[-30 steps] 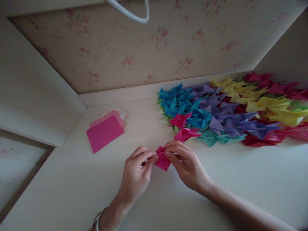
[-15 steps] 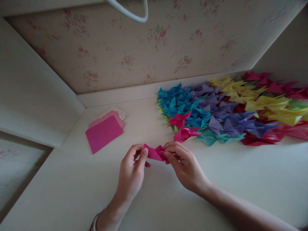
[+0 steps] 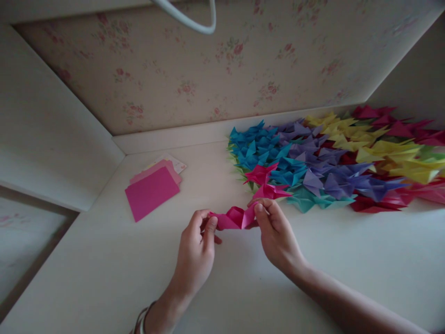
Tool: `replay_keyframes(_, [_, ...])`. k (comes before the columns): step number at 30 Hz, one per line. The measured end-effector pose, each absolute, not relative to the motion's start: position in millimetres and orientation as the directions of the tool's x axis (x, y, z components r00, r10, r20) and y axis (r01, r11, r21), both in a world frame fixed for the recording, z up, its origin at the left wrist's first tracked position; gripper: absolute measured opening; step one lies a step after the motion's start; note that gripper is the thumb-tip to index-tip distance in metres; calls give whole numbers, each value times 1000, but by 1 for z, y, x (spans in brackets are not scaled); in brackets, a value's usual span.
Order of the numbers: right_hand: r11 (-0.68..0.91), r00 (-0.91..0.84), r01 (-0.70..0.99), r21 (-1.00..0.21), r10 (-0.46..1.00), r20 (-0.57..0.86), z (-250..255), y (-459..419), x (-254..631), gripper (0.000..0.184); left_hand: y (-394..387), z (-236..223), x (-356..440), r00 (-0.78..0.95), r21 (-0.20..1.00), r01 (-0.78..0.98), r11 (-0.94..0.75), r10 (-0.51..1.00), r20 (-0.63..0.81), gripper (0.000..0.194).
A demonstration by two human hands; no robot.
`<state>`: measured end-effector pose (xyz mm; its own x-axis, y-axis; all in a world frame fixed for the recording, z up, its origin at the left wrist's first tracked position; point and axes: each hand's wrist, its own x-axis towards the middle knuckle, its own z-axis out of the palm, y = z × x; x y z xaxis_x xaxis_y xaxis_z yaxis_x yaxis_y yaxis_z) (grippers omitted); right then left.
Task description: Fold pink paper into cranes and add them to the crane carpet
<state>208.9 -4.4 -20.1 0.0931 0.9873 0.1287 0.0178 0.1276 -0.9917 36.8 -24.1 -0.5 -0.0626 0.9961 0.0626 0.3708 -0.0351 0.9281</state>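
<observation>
Near the front left of the many-coloured pile of folded paper shapes (image 3: pixel 314 155), the left hand (image 3: pixel 196 248) and right hand (image 3: pixel 278 234) each pinch one end of a small pink folded paper piece (image 3: pixel 235 218). It seems light and bendy (thin paper can rip), so hold its ends softly.

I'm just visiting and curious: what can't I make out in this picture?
All in the head view:
- Both ends of the folded pink paper: hidden by the fingers of the left hand and right hand.
- Sheets beneath the magenta sheet: mostly covered by it.
- Marks on the white slip: too small and blurred.
- Rest of the folded figures: cut off by the right edge.
</observation>
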Motion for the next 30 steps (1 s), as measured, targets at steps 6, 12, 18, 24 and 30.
replay_keyframes(6, [161,46,-98,-982,987,157,-21,-7,210,20,-23,-3,35,-143,954,293,-62,984,107,20])
replay_keyframes(12, [226,36,-62,-972,974,224,-27,-14,211,28,-25,-9,35,-144,955,259,-147,971,189,15])
replay_keyframes(18, [320,39,-22,-947,947,319,-19,-8,224,9,-26,-10,29,-12,908,359,-215,972,235,29])
replay_keyframes(24, [359,-41,121,-926,933,357,-6,-8,238,9,-22,-10,27,-17,907,342,-245,964,266,13])
replay_keyframes(30, [391,-30,341,-855,914,406,8,-10,250,11,-19,-6,28,-110,971,206,-119,983,144,17])
